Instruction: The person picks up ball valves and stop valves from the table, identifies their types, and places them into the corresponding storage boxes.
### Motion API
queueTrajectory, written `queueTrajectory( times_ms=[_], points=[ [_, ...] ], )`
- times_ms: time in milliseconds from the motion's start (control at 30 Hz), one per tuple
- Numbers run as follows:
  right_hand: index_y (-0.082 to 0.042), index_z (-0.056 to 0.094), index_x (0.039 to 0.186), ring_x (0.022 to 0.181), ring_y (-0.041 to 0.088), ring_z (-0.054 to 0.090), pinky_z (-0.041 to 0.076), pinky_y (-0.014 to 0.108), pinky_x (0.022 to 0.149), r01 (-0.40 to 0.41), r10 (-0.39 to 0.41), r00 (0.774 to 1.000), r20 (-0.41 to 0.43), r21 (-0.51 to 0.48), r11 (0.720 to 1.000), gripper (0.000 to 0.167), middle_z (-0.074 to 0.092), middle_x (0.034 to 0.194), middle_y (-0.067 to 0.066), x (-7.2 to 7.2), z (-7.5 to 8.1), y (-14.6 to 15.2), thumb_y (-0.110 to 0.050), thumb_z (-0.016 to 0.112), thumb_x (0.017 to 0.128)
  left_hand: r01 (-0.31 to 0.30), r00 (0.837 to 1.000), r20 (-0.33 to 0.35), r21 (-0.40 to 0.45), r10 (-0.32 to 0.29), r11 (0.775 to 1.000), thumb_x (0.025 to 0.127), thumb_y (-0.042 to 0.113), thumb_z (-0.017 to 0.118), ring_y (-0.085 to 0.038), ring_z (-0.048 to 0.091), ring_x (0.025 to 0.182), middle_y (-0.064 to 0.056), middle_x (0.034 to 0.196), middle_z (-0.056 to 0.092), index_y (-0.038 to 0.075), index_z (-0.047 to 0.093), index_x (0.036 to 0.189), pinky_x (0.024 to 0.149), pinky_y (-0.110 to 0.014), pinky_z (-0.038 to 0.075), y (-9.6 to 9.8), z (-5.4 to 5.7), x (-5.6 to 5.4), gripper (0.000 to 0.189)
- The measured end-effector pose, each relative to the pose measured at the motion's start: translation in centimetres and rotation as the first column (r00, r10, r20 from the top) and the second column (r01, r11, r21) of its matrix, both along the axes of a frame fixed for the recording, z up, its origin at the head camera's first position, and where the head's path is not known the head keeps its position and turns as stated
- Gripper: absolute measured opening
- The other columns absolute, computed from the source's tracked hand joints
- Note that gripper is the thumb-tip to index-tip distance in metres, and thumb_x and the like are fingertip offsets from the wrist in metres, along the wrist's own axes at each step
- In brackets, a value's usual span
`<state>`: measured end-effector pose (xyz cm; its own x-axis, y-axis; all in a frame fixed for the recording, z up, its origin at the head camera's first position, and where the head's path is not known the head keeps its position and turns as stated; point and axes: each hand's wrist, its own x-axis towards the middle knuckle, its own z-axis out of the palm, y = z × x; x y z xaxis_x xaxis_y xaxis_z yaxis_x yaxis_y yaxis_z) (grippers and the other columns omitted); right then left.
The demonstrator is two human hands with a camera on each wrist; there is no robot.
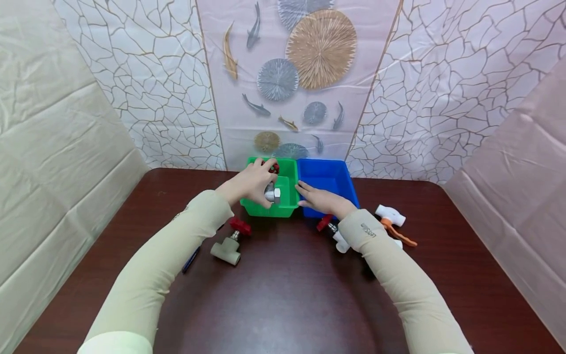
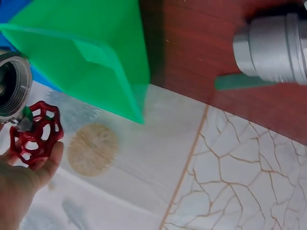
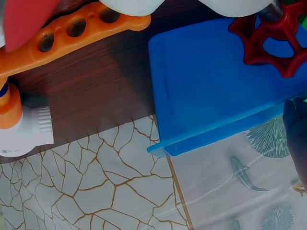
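Observation:
My left hand (image 1: 252,183) grips a metal gate valve (image 1: 273,194) over the green bin (image 1: 289,212). Its red handwheel (image 2: 39,132) sits between the fingers and thumb in the left wrist view, beside the valve's round threaded opening. My right hand (image 1: 322,198) reaches over the blue bin (image 1: 350,178), its fingers extended with the tips at the rim where the two bins meet. Only a dark edge of that hand shows in the right wrist view.
Left on the table lie a beige tee valve (image 1: 227,250) with a red handle and a dark blue bar (image 1: 191,260). A white valve (image 1: 341,243) with a red handwheel and a white valve (image 1: 391,215) with an orange lever lie right. A silver fitting (image 2: 271,50) lies beside the green bin.

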<state>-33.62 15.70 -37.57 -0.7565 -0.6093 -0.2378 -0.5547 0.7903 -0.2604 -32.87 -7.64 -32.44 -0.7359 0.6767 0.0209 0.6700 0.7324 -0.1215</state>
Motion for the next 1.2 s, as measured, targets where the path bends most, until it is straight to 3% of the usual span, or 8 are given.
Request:
queueTrajectory(
  times_ms=[300,500,667,833,900,967,1067,1200],
  points=[
    [-0.006,0.010,0.152,0.143,0.036,0.021,0.025,0.049,0.113,0.020,-0.020,0.999,0.041,0.012,1.000,0.064,0.001,0.159,0.014,0.1,0.1,0.0,-0.032,0.039,0.102,-0.061,0.997,0.032,-0.068,0.064,0.996,0.072,0.046,0.072,-0.045,0.032,0.131,-0.023,0.150,0.023,0.014,0.065,0.113,0.101,-0.053,0.040,0.6,1.2,-2.9,0.052],
    [-0.007,0.008,0.152,0.143,0.036,0.018,0.024,0.049,0.114,0.039,-0.038,0.998,0.052,-0.010,0.999,0.064,-0.001,0.159,0.013,0.2,0.2,0.2,-0.031,0.039,0.102,-0.104,0.994,0.028,-0.064,0.106,0.992,0.074,0.046,0.072,-0.038,0.038,0.121,-0.022,0.135,0.039,0.016,0.065,0.113,0.098,-0.049,0.042,1.0,1.1,-4.5,0.050],
    [-0.006,0.008,0.152,0.143,0.036,0.018,0.023,0.049,0.114,0.022,-0.021,0.998,0.053,-0.020,1.000,0.063,-0.001,0.159,0.014,0.2,0.2,0.0,-0.031,0.038,0.102,-0.218,0.975,0.045,-0.018,0.219,0.976,0.074,0.048,0.073,-0.035,0.039,0.114,-0.020,0.127,0.043,0.015,0.065,0.114,0.095,-0.047,0.042,1.3,0.8,-5.0,0.052],
    [-0.003,0.010,0.151,0.142,0.037,0.022,0.027,0.048,0.113,-0.003,0.003,1.000,0.017,0.005,1.000,0.063,0.002,0.159,0.017,0.1,0.0,-0.2,-0.030,0.038,0.102,-0.309,0.951,0.037,0.023,0.308,0.951,0.073,0.051,0.073,-0.035,0.040,0.113,-0.021,0.125,0.043,0.015,0.066,0.097,0.096,-0.047,0.042,1.7,0.0,-5.3,0.044],
    [-0.002,0.010,0.151,0.142,0.037,0.023,0.027,0.048,0.113,-0.008,0.008,1.000,0.010,0.009,1.000,0.063,0.003,0.159,0.017,0.1,0.2,-0.3,-0.030,0.038,0.102,-0.376,0.926,0.036,0.033,0.375,0.926,0.074,0.055,0.072,-0.035,0.040,0.114,-0.021,0.125,0.043,0.014,0.065,0.094,0.097,-0.047,0.041,2.0,-0.3,-5.4,0.046],
    [-0.002,0.011,0.151,0.142,0.036,0.022,0.027,0.048,0.113,-0.007,0.006,1.000,0.015,0.006,1.000,0.063,0.002,0.159,0.017,0.1,0.3,-0.3,-0.030,0.038,0.102,-0.463,0.886,0.051,0.065,0.460,0.884,0.074,0.058,0.070,-0.035,0.041,0.113,-0.022,0.126,0.041,0.013,0.065,0.102,0.098,-0.047,0.041,2.5,-0.5,-5.5,0.054],
    [-0.003,0.010,0.151,0.142,0.036,0.022,0.026,0.048,0.113,-0.004,0.004,1.000,0.018,0.009,1.000,0.063,0.002,0.159,0.016,0.1,0.2,-0.3,-0.030,0.038,0.102,-0.584,0.812,0.093,0.135,0.577,0.800,0.074,0.063,0.067,-0.036,0.040,0.114,-0.023,0.131,0.037,0.010,0.061,0.117,0.099,-0.047,0.039,3.4,-0.8,-5.6,0.069],
    [-0.002,0.011,0.151,0.142,0.036,0.022,0.026,0.047,0.113,-0.012,0.012,1.000,0.006,0.009,1.000,0.063,0.003,0.159,0.017,0.0,0.0,-0.1,-0.031,0.038,0.102,-0.687,0.725,0.142,0.218,0.674,0.693,0.075,0.064,0.065,-0.036,0.040,0.116,-0.024,0.134,0.034,0.008,0.056,0.125,0.099,-0.047,0.039,4.5,-1.1,-5.9,0.076]
  ],
)
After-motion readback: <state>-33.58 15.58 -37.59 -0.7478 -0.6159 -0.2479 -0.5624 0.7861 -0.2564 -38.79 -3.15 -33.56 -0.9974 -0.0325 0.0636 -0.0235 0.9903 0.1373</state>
